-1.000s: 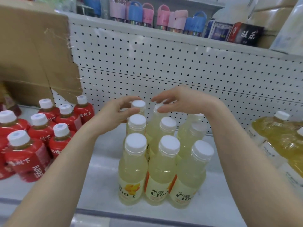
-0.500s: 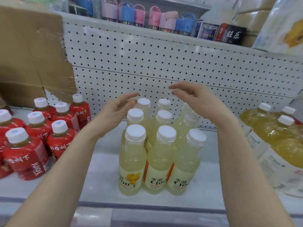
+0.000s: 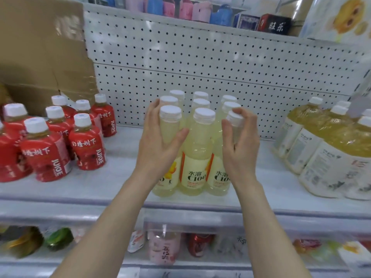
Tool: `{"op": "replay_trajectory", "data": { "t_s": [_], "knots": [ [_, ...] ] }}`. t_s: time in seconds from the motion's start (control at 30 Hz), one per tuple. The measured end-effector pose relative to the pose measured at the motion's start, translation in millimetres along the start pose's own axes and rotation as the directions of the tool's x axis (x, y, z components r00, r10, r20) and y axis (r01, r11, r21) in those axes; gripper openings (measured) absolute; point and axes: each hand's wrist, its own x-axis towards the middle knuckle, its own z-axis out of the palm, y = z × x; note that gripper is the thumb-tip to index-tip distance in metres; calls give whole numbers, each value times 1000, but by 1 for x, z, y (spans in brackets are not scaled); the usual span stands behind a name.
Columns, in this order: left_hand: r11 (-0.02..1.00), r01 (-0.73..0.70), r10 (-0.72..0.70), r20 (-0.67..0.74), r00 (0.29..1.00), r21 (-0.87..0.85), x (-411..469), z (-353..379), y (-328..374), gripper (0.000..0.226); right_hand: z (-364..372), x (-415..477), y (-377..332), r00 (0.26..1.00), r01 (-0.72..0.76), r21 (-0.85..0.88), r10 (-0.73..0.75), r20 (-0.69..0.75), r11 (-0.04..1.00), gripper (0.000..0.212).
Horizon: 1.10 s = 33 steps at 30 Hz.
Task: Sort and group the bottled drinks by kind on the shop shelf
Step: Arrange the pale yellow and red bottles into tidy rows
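Several pale yellow C100 bottles with white caps stand in tight rows at the middle of the white shelf. My left hand wraps the front left bottle, thumb across its front and fingers behind its neck. My right hand wraps the front right bottle, fingers curled by its cap. Both bottles stand upright on the shelf, touching the middle one. Red juice bottles are grouped at the left. Large yellow drink bottles are grouped at the right.
A perforated white back panel closes the shelf behind. A cardboard box stands at the back left. Coloured cups line the shelf above. The shelf below holds mixed drinks, among them a pink bottle.
Both hands dropped from above the back-row caps to the front row and closed on its two outer bottles. The view pulled back and down, showing the lower shelf.
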Motion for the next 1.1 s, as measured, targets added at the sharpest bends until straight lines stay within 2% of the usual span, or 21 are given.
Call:
{"op": "replay_trajectory", "data": {
  "t_s": [0.2, 0.33, 0.47, 0.53, 0.6, 0.67, 0.77, 0.93, 1.1],
  "knots": [
    [1000, -25, 25, -23, 999, -3, 7, 6, -8, 62, 0, 5, 8, 997, 14, 13, -15, 78, 1000, 37],
    [1000, 0, 0, -34, 999, 25, 13, 12, -10, 67, -4, 9, 11, 988, 12, 10, -13, 153, 1000, 41],
    [995, 53, -54, 8, 999, 90, 7, 9, -9, 68, -17, 14, 11, 972, 6, -81, 13, 233, 997, 41],
    [992, 68, -67, -8, 998, 108, -1, 1, -9, 81, -24, 15, 6, 976, 92, -161, -57, 210, 983, 49],
    [988, 46, -44, -21, 999, 145, -8, -5, -8, 101, -26, 18, -5, 957, 206, -228, -147, 252, 951, 61],
    [972, 24, -35, 47, 998, 232, -20, -2, -6, 129, -23, 20, -12, 916, 302, -316, -182, 358, 899, 73],
    [945, -2, -49, 146, 988, 327, -44, 16, -7, 155, -20, 21, -10, 894, 339, -325, -194, 404, 883, 71],
    [934, -16, -14, 82, 997, 357, -47, 29, -21, 154, -17, 22, -1, 893, 364, -311, -234, 385, 878, 69],
    [936, -17, -23, 110, 994, 352, -48, 27, -21, 154, -19, 22, 4, 883, 415, -302, -301, 359, 858, 64]
  ]
}}
